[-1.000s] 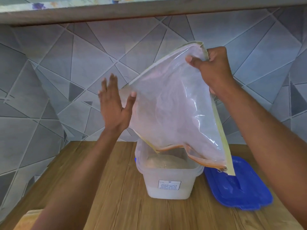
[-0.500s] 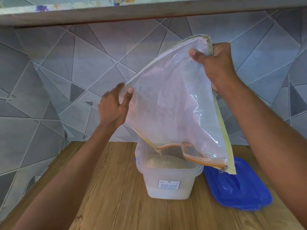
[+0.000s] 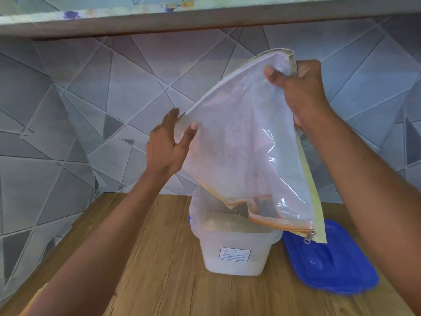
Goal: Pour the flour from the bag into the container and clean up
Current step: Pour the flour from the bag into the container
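An almost empty clear zip bag (image 3: 246,144) with a pale trim hangs upside down, its orange zipper mouth over the translucent white container (image 3: 237,254). Beige flour (image 3: 225,224) lies inside the container. My right hand (image 3: 300,92) grips the bag's raised top corner. My left hand (image 3: 166,144) is at the bag's left corner, fingers fairly straight behind the plastic and thumb lying across its front.
The container's blue lid (image 3: 328,261) lies flat on the wooden counter (image 3: 164,270), just right of the container. A grey geometric tiled wall (image 3: 79,110) stands behind and to the left. A shelf edge (image 3: 159,21) runs overhead.
My left hand went from spread open beside the bag to against its left corner. The right hand stays on the top corner. The view has shifted slightly.
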A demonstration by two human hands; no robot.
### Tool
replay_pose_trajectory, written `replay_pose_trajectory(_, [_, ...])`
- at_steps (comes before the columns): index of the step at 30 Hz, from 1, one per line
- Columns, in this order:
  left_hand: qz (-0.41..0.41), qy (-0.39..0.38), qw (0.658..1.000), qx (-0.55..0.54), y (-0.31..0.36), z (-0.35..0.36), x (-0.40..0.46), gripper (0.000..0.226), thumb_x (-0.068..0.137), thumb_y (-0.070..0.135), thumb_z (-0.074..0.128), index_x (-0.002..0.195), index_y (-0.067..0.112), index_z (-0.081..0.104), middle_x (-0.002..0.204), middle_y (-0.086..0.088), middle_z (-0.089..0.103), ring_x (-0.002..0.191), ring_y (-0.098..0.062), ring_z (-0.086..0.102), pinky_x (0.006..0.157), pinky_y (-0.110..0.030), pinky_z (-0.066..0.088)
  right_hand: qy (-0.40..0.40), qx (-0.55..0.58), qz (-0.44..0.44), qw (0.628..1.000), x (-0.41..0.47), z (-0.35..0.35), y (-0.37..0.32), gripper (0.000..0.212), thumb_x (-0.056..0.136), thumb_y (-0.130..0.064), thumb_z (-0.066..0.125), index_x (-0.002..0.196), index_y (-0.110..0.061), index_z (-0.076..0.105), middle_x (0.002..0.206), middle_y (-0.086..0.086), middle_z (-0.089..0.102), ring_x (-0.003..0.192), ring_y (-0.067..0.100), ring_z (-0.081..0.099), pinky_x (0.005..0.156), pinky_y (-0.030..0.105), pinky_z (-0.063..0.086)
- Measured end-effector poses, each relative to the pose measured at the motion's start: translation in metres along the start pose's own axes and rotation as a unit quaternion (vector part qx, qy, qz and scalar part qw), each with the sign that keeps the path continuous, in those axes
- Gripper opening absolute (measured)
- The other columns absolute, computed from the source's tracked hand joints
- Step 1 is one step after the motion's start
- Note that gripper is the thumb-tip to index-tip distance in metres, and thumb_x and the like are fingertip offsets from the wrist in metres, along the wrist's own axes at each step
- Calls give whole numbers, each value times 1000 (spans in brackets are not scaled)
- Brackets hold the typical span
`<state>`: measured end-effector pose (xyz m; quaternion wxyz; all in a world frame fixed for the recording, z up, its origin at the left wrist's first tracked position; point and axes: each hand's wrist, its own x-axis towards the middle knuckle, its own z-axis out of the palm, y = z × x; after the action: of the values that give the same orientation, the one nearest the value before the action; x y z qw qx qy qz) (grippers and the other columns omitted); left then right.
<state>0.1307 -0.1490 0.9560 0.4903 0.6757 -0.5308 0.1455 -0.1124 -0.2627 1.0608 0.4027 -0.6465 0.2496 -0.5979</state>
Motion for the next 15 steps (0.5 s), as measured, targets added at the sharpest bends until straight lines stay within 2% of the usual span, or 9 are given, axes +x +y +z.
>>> replay_pose_trajectory(2, [-22,0,999,-37,5,-4,0,83,90,78,33,156,27,37,156,1,48,140,-25,49,109,-41,40,-2,0,-4,1000,0,-2,-1,21,79,-20,83,67,-13,68,67,2,63,59,15,63,62,32,53])
replay_pose_trajectory(4, [-3,-14,1000,-27,9,-5,-1,85,88,81,31,150,24,46,150,-1,56,136,-26,53,108,-44,43,-3,-3,-8,1000,0,-3,-2,23,80,-20,83,66,-13,66,64,-2,63,59,14,63,62,31,53])
replay_pose_trajectory(5, [6,-6,1000,-22,10,-5,-2,84,90,80,33,150,23,47,151,0,55,139,-25,51,110,-43,43,-1,-9,-7,1000,0,-3,-2,23,80,-20,83,66,-14,66,64,-3,64,59,14,64,62,31,54])
replay_pose_trajectory(7, [11,18,1000,-11,10,-4,-4,81,93,75,36,156,25,36,163,3,38,152,-18,32,117,-40,33,1,-14,-5,1000,0,-2,-3,22,81,-20,83,68,-12,66,68,1,65,61,15,66,62,31,55])
replay_pose_trajectory(8, [5,0,1000,-19,9,-2,-4,82,92,75,36,158,25,33,164,3,36,153,-18,29,118,-41,32,4,-11,-6,1000,0,-2,-3,21,82,-20,83,70,-11,67,71,4,66,62,15,66,63,31,56])
replay_pose_trajectory(10, [-10,-32,999,-26,7,1,-2,85,90,78,35,155,24,38,156,0,48,145,-23,44,114,-43,39,9,-7,-4,1000,-1,-1,-2,20,81,-19,83,72,-10,68,73,6,66,63,16,67,64,34,56])
replay_pose_trajectory(12, [-35,-4,997,-64,5,0,-2,85,88,81,34,146,22,52,146,-1,59,135,-22,55,112,-44,45,2,-2,-3,1000,-1,2,-1,20,81,-19,83,68,-13,69,69,1,68,62,16,67,65,34,57])
replay_pose_trajectory(14, [-66,38,988,-133,4,0,1,81,90,77,36,145,20,55,146,0,59,137,-17,53,115,-35,41,2,4,-3,1000,0,4,0,19,81,-17,83,68,-15,70,62,-8,69,59,13,67,62,30,57])
replay_pose_trajectory(15, [-62,48,989,-124,3,-1,0,79,91,75,36,148,21,51,150,1,56,140,-15,49,116,-32,37,0,4,-5,1000,1,4,0,19,81,-17,83,68,-16,70,60,-10,68,59,12,67,62,29,56])
